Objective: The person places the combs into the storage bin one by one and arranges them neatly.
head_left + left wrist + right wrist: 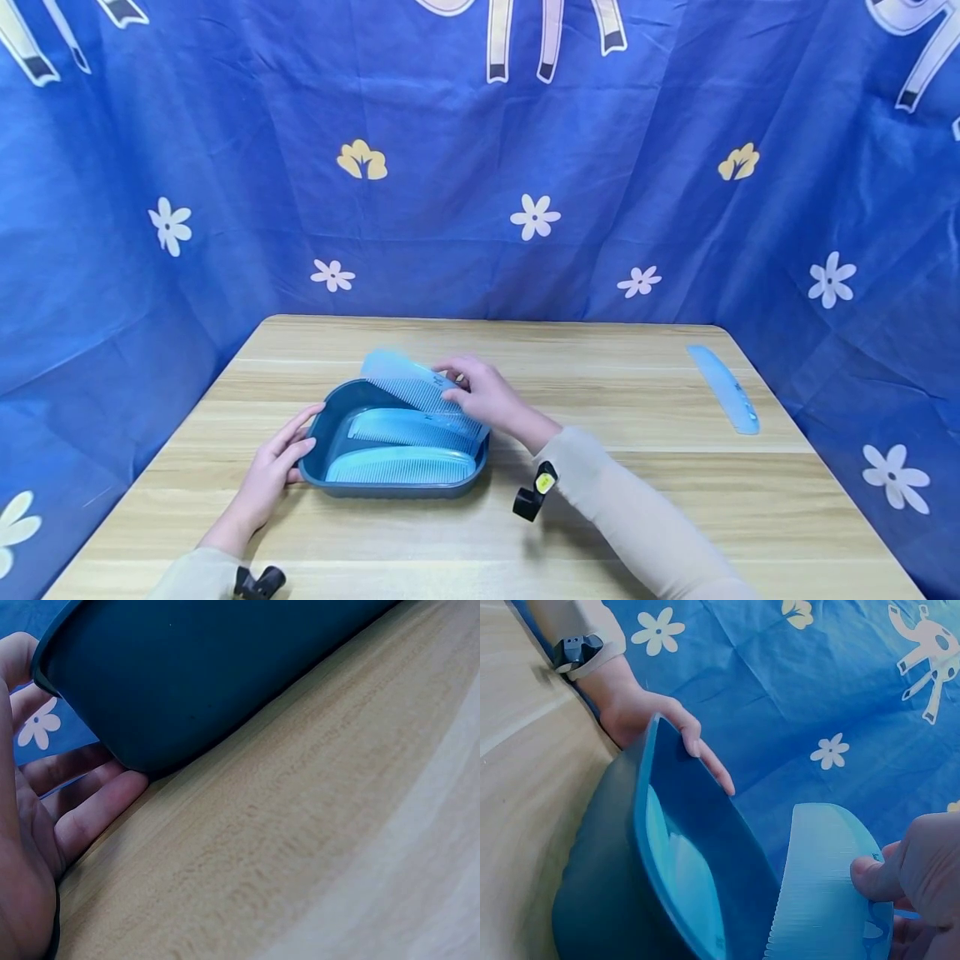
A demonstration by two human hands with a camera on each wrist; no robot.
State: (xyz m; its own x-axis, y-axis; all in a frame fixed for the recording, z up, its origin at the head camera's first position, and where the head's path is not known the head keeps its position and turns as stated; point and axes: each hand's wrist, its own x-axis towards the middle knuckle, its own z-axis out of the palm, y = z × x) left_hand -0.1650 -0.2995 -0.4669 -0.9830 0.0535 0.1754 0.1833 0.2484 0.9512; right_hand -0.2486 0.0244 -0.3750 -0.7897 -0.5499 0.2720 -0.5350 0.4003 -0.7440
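My right hand (487,396) pinches a light blue translucent comb (405,377) over the far side of a dark blue plastic basin (390,492). In the right wrist view the thumb presses on the face of this comb (817,877), near its spine, with the teeth toward the basin. Two more blue combs lie inside: one near the front wall (397,467), another behind it (397,425). My left hand (266,471) holds the basin's left end. Its thumb and index finger are at the rim, while the other fingers touch the outer wall low down in the left wrist view.
A further blue comb (723,390) lies by the right edge of the wooden table (600,517). Blue cloth (450,208) printed with flowers and animals hangs behind and at both sides. Small black cameras sit on both wrists.
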